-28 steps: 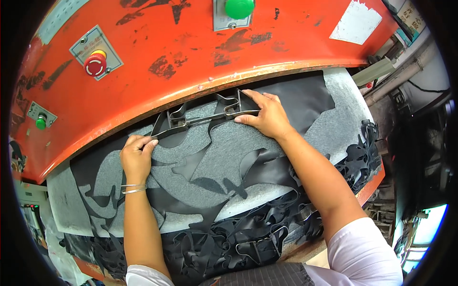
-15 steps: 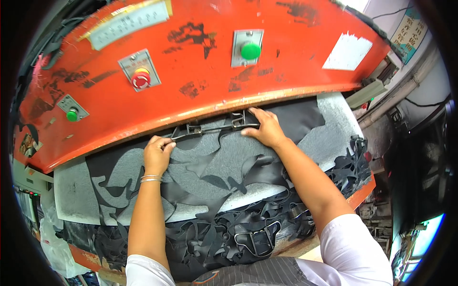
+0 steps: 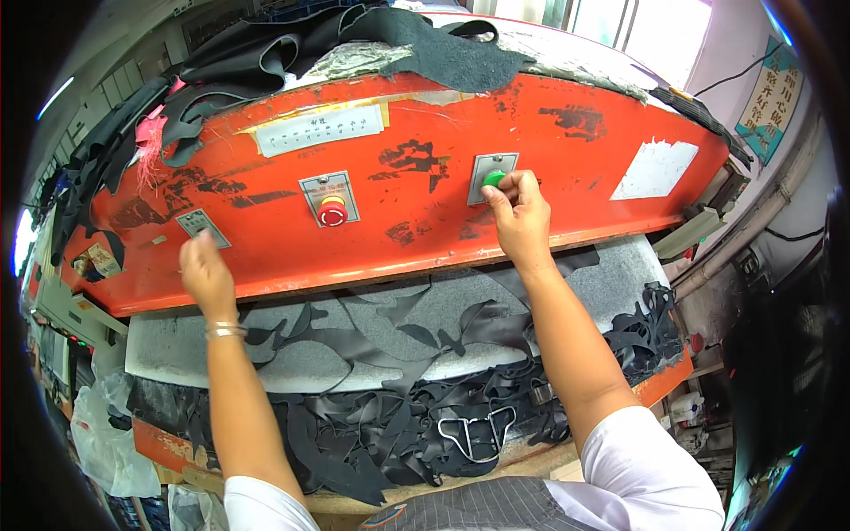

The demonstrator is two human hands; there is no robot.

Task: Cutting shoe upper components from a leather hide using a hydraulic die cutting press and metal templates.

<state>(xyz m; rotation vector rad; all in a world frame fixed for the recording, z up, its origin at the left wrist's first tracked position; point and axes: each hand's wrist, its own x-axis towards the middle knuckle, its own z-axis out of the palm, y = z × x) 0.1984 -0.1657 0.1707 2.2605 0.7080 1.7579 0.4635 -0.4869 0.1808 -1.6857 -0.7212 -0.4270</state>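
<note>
My right hand [image 3: 524, 219] is at the green push button [image 3: 493, 180] on the orange-red press front [image 3: 416, 230]; thumb and fingers are closed around its edge. In front of the left button plate [image 3: 205, 227] is my left hand [image 3: 207, 276], its fingers smeared by motion and covering most of what lies behind. Between the hands sits a red stop button [image 3: 332, 212], untouched. Below the press front, cut black leather [image 3: 354, 341] lies on a grey-white cutting board [image 3: 168, 345]. The board's far part is hidden under the press.
A metal cutting die [image 3: 478, 440] rests on a heap of black leather scraps [image 3: 354, 438] along the near edge. More black leather [image 3: 257, 66] drapes over the press top. Plastic bags [image 3: 106, 434] hang at the left. A pipe [image 3: 753, 199] runs along the right wall.
Both hands have left the metal cutting die at the press's lower edge and risen to the button plates. That die is now out of sight. The view has tilted up, showing the press top.
</note>
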